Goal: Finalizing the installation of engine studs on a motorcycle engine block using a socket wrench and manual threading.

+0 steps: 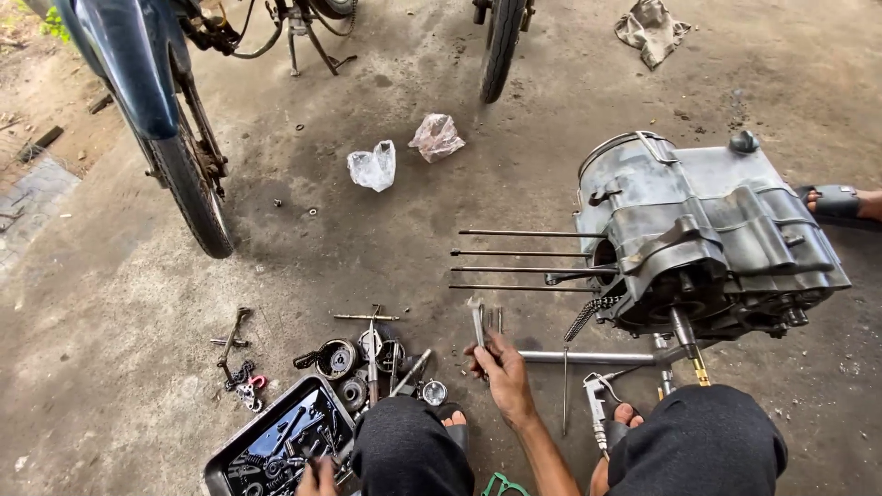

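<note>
I squat on a concrete floor. My right hand (pixel 503 369) reaches forward between my knees and grips a small metal wrench (pixel 477 319) that points away from me. Just right of it stands a grey motorcycle engine case (pixel 712 234) on the floor, with several long thin studs (pixel 524 261) sticking out to the left and a short chain (pixel 583 317) hanging at its front. My left hand (pixel 317 476) is low at the frame's bottom edge, fingers down in a metal tray (pixel 220 467) of oily parts; what it touches is hidden.
Loose gears, round covers and bolts (pixel 367 356) lie beside the tray. A motorcycle front wheel (pixel 191 188) stands at left and another tyre (pixel 501 46) at top centre. Two crumpled plastic bags (pixel 372 167), a rag (pixel 652 29), and another person's sandalled foot (pixel 838 200) are nearby.
</note>
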